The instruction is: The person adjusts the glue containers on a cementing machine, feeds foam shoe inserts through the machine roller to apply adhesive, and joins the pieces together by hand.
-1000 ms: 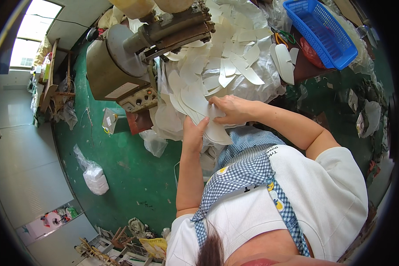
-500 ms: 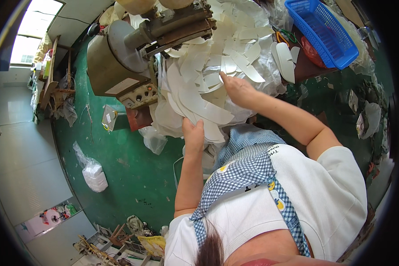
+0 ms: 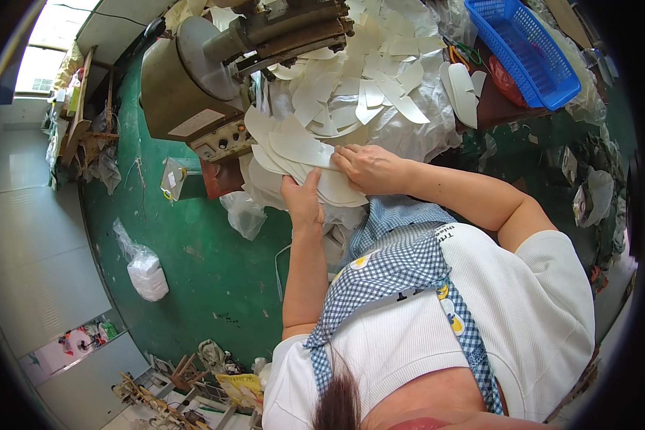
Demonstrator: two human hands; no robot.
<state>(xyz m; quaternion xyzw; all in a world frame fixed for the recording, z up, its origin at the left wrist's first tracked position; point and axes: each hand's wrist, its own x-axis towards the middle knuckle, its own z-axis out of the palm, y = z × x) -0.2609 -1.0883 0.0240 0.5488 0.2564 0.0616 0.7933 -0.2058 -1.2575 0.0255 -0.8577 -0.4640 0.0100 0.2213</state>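
A fanned stack of cream-white, curved flat pieces (image 3: 301, 149) lies in front of me at the near edge of the worktable. My left hand (image 3: 304, 199) grips the stack's near edge, thumb on top and the other fingers hidden beneath. At the right end of the top piece, my right hand (image 3: 371, 169) is closed with its fingertips pressed on it. Beyond both hands spreads a loose heap of similar white cut pieces (image 3: 369, 82), partly on crumpled white plastic sheeting (image 3: 430, 143).
A greenish-brown machine (image 3: 193, 89) with a control panel stands at the left of the heap. On the right are a blue plastic basket (image 3: 527, 54), scissors with orange handles (image 3: 457, 57) and several separate white pieces (image 3: 462, 93). A wrapped white bundle (image 3: 148, 276) lies on the green floor.
My right hand has come down and nearer from the heap onto the held pieces. The pieces in my left hand have shifted left and are fanned differently; that hand moved slightly left.
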